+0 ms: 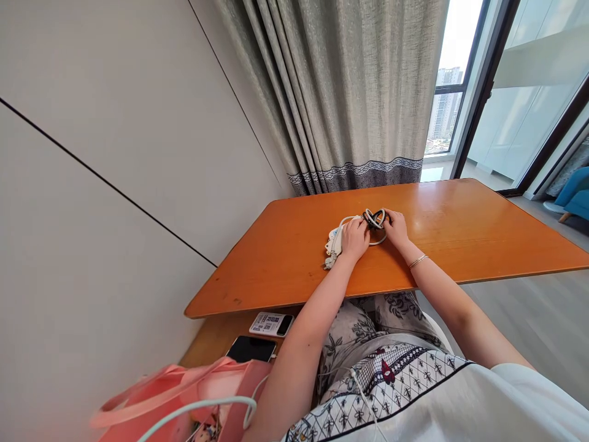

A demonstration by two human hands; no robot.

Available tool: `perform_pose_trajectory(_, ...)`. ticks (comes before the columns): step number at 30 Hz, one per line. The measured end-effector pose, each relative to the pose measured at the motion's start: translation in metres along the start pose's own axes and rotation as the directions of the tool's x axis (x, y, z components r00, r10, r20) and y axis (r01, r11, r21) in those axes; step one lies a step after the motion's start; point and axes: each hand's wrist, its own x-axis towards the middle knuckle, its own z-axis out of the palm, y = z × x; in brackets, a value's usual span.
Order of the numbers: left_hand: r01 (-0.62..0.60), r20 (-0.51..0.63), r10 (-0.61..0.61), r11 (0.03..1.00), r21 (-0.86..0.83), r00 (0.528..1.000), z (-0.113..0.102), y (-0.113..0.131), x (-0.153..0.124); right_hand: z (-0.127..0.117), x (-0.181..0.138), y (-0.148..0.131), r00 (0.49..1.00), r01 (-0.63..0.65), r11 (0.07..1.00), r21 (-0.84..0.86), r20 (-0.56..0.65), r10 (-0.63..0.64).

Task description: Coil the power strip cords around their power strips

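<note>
On the wooden table (285,245), a tangle of black and white cables (375,218) lies between my two hands. My left hand (355,239) is closed at the left side of the tangle, its fingertips on the cables. From the right, my right hand (396,227) pinches the cables' other side. A white power strip (334,242) is beside my left hand and partly hidden by it. Close below the strip lies a plug (329,263). My fingers cover part of the tangle, so how the cables cross cannot be made out fully.
Below the table's left front edge, a patterned white phone or case (270,324) and a black-screened phone (251,349) lie on a lower surface. A pink bag (184,393) stands near my left arm. A curtain (359,92) hangs behind the table, with a wall at left.
</note>
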Motion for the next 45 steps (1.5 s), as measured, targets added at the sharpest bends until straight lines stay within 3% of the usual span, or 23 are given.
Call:
perform_pose_trajectory(2,-0.003,-0.002,0.003,1.0,-0.023,1.0,0.002,0.0,0.0,0.002,-0.006,-0.004,0.994,0.094,0.977,-0.194,-0.044,-0.105)
perform_pose_trajectory(4,-0.011,0.004,0.011,0.999,-0.045,1.0,0.005,-0.001,0.0,0.001,-0.009,-0.008,0.978,0.166,0.892,-0.42,-0.048,-0.204)
perform_pose_trajectory(8,-0.011,0.0,0.011,0.997,-0.076,1.0,0.009,-0.001,-0.001,-0.002,-0.012,-0.014,0.96,0.256,0.728,-0.636,0.078,-0.269)
perform_pose_trajectory(13,-0.037,-0.01,0.036,0.991,-0.126,0.999,0.013,-0.005,-0.001,0.001,-0.017,-0.022,0.895,0.437,0.584,-0.684,0.265,-0.358)
perform_pose_trajectory(21,-0.041,0.017,0.044,0.988,-0.151,0.999,0.012,-0.006,0.0,0.001,-0.023,-0.03,0.823,0.562,0.548,-0.619,0.357,-0.441)
perform_pose_trajectory(23,-0.046,0.021,0.049,0.989,-0.144,0.999,0.011,-0.006,0.0,0.003,-0.022,-0.028,0.846,0.528,0.615,-0.586,0.3,-0.44)
perform_pose_trajectory(25,-0.051,0.029,0.056,0.99,-0.135,0.998,0.01,-0.005,-0.001,0.004,-0.018,-0.022,0.892,0.448,0.738,-0.505,0.201,-0.405)
perform_pose_trajectory(28,-0.068,0.076,0.075,0.993,-0.102,0.994,0.007,-0.001,-0.002,0.003,-0.009,-0.01,0.97,0.245,0.94,-0.238,0.055,-0.239)
perform_pose_trajectory(30,-0.113,0.119,0.122,0.99,-0.086,0.985,0.006,0.001,-0.004,0.001,-0.002,-0.004,0.993,0.12,0.992,-0.042,-0.008,-0.12)
perform_pose_trajectory(34,-0.166,0.115,0.17,0.985,-0.043,0.979,0.006,0.0,-0.005,-0.005,0.01,0.002,0.99,0.038,0.991,0.13,-0.142,-0.02)
perform_pose_trajectory(38,0.017,0.047,-0.021,0.997,0.079,0.999,0.007,-0.008,-0.004,-0.011,0.016,0.005,0.975,-0.054,0.983,0.175,-0.203,0.09)
perform_pose_trajectory(41,0.049,0.094,-0.058,0.994,0.096,0.994,0.006,-0.013,-0.002,-0.014,0.016,0.01,0.971,-0.126,0.969,0.213,-0.173,0.165)
perform_pose_trajectory(45,0.091,0.112,-0.102,0.99,0.106,0.988,0.003,-0.016,-0.001,-0.015,0.015,0.013,0.968,-0.222,0.927,0.302,-0.043,0.246)
